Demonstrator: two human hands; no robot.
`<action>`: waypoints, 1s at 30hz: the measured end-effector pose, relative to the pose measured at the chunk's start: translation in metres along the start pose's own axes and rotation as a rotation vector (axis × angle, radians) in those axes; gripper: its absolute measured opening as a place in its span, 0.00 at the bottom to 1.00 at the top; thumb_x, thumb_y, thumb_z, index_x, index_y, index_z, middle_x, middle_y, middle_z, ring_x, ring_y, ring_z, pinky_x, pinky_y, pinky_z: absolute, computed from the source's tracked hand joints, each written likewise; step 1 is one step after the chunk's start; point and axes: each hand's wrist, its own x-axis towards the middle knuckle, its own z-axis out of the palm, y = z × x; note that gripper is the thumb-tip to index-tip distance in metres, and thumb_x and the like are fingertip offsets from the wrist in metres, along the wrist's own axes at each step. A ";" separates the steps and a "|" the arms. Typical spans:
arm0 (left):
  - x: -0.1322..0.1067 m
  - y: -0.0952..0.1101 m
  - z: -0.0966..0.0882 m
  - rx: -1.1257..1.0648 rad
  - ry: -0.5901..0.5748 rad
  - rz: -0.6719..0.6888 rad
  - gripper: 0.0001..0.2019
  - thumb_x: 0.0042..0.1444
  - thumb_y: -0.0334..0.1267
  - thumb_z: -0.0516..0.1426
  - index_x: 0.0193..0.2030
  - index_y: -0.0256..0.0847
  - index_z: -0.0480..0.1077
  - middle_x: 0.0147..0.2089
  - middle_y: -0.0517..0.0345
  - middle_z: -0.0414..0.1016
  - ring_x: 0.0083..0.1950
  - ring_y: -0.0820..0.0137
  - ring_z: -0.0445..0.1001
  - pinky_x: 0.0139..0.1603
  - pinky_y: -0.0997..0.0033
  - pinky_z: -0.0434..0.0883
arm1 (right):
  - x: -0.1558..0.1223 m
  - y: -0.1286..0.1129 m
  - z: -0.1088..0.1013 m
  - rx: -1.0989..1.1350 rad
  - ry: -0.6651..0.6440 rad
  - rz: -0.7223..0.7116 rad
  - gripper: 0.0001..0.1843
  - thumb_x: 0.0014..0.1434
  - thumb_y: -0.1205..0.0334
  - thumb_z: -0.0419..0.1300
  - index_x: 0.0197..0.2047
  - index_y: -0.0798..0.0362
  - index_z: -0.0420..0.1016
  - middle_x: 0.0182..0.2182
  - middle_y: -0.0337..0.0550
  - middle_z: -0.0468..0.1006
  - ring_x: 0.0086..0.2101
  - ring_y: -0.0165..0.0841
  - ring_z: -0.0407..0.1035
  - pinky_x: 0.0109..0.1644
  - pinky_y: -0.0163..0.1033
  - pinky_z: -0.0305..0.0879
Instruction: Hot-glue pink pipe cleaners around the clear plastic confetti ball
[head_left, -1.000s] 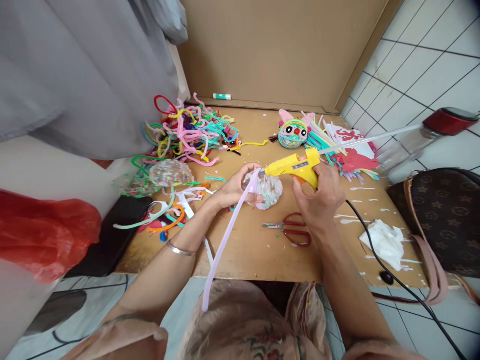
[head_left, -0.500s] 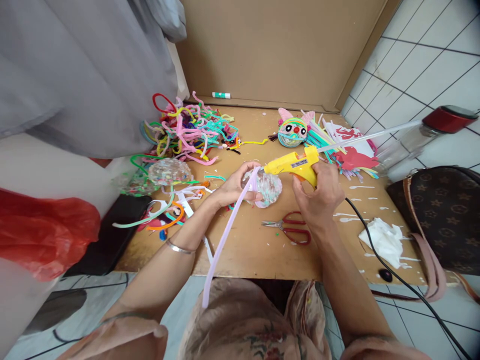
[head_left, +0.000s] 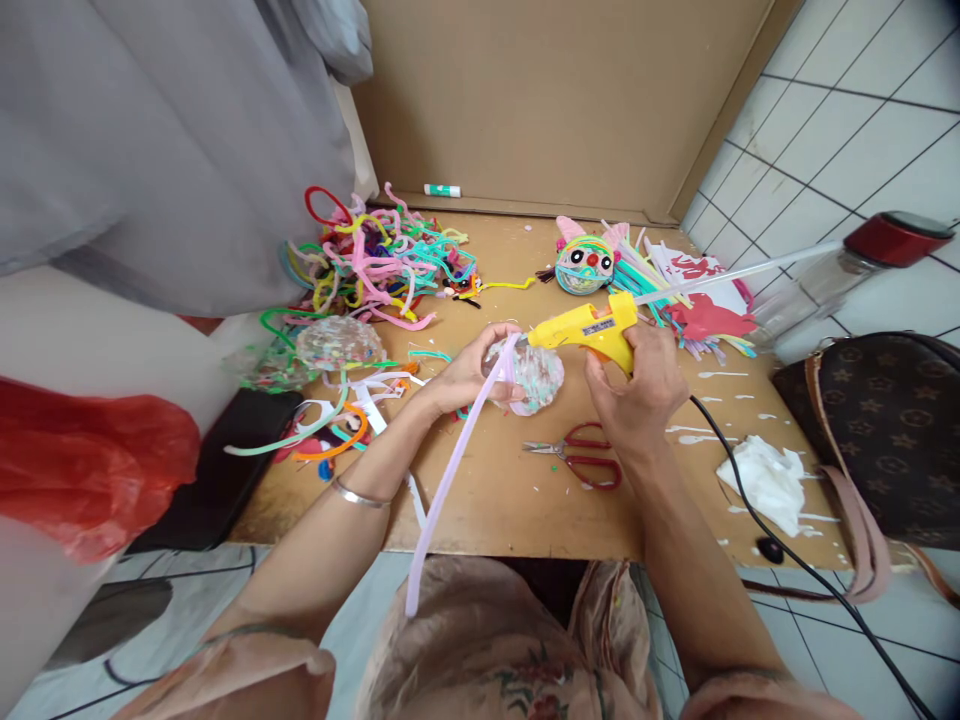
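Observation:
My left hand (head_left: 477, 372) is closed round the left side of a clear, rounded plastic piece (head_left: 541, 382) with whitish and pale green patches. A lilac pipe cleaner (head_left: 455, 470) lies over that piece and trails down past the table's front edge. My right hand (head_left: 649, 385) grips a yellow hot glue gun (head_left: 586, 328) with a clear glue stick (head_left: 739, 270) sticking out of its back. The gun's nozzle meets the plastic piece by the upper end of the pipe cleaner; whether glue is flowing I cannot tell. Red-handled scissors (head_left: 581, 456) lie just below.
Tangled pipe cleaners (head_left: 375, 262) are heaped at the back left, near another clear plastic piece (head_left: 341, 343). A decorated face ball (head_left: 585, 265) stands at the back. To the right are a crumpled tissue (head_left: 766, 484), a brown handbag (head_left: 885, 430) and the gun's black cord (head_left: 757, 510).

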 end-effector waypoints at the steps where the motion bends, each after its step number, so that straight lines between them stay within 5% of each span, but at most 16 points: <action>1: 0.000 -0.001 0.000 -0.007 -0.001 0.002 0.42 0.33 0.46 0.70 0.56 0.42 0.61 0.54 0.53 0.65 0.52 0.64 0.67 0.55 0.66 0.66 | 0.000 0.000 0.000 0.002 -0.005 0.003 0.11 0.57 0.60 0.59 0.44 0.52 0.68 0.35 0.46 0.77 0.36 0.36 0.72 0.39 0.39 0.67; 20: -0.005 0.018 0.005 -0.027 0.004 -0.056 0.40 0.32 0.42 0.70 0.54 0.41 0.60 0.54 0.53 0.65 0.51 0.64 0.67 0.53 0.68 0.67 | -0.001 0.002 0.001 0.023 0.016 0.001 0.13 0.58 0.60 0.59 0.46 0.53 0.68 0.35 0.46 0.76 0.37 0.37 0.72 0.39 0.40 0.67; 30: -0.001 0.009 0.003 0.011 0.011 -0.034 0.41 0.31 0.44 0.70 0.54 0.42 0.61 0.54 0.54 0.66 0.52 0.63 0.67 0.54 0.66 0.66 | -0.001 0.001 0.000 0.012 -0.008 0.027 0.12 0.59 0.57 0.59 0.45 0.52 0.69 0.36 0.47 0.77 0.37 0.37 0.73 0.41 0.41 0.69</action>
